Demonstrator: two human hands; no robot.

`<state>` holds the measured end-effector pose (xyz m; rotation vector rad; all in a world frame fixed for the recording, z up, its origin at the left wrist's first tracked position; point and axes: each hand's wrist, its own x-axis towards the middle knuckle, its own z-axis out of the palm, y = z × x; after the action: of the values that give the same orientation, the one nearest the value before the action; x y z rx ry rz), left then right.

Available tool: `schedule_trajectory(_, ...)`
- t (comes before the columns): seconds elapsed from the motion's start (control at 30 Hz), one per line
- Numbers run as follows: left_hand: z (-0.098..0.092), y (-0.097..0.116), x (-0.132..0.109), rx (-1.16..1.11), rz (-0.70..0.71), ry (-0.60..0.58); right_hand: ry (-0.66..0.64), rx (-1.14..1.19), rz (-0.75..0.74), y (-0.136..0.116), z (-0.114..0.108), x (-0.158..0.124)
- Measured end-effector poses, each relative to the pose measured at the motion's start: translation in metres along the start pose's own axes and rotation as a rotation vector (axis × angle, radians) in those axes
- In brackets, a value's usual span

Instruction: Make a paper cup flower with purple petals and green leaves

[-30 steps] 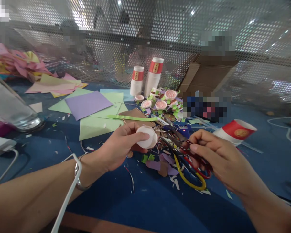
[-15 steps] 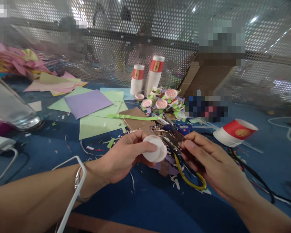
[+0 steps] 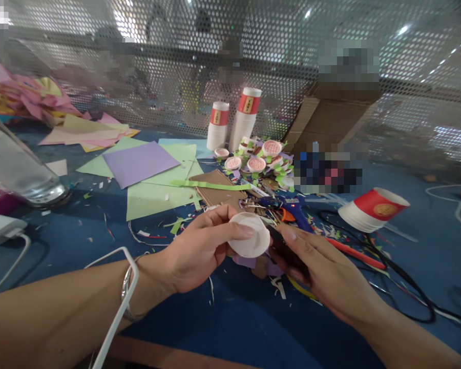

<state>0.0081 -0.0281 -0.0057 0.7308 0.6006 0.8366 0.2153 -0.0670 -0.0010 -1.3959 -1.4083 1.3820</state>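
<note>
In the head view my left hand pinches a round white paper disc between thumb and fingers. A second edge shows on its face, so I cannot tell if it is one piece or two. My right hand is closed on a dark flat object, close against the disc's right edge. Its kind is mostly hidden by the fingers. Below that hand a curved yellow handle shows in part. Purple paper and scraps lie beneath both hands.
A blue glue gun and an orange-red handle lie beyond my right hand. Stamped white caps are piled near stacked paper cups. A tipped paper cup lies right, coloured sheets left. A white cable crosses my left wrist.
The dark object in my right hand has come down against the disc, which has turned a little. More of the glue gun shows, and the orange-red handle has come into sight.
</note>
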Motion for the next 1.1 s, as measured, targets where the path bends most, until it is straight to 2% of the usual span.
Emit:
schedule_trajectory(0.13, 0.001, -0.001, 0.000, 0.031, 0.035, 0.043, -0.011, -0.049, -0.068, 0.000, -0.005, -0.001)
schedule_trajectory(0.47, 0.004, -0.007, -0.002, 0.229, 0.099, 0.159, 0.096, -0.369, -0.195, 0.002, -0.007, -0.002)
schedule_trajectory(0.87, 0.003, -0.012, -0.003, 0.201, 0.176, 0.109, 0.162, -0.592, -0.384, 0.001, -0.009, -0.002)
schedule_trajectory(1.1, 0.005, -0.014, -0.001, 0.174, 0.137, 0.107, 0.183, -0.647, -0.442, -0.002, -0.008, -0.003)
